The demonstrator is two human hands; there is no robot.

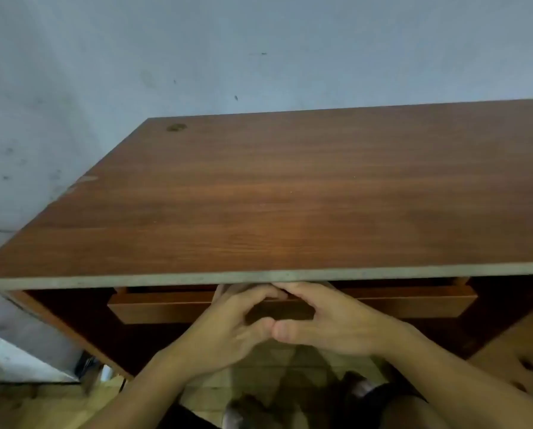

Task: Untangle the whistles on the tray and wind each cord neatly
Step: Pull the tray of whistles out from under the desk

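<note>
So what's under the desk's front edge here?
A shallow brown wooden drawer, slightly pulled out. Both hands, left and right, hook their fingers over its front, thumbs touching. Its inside is hidden by the desktop; no tray or whistles show.

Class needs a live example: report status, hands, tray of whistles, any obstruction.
Left hand and right hand both gripping the drawer front under the desk edge. No tray or whistles in view. Drawer slightly open, contents hidden.
</note>
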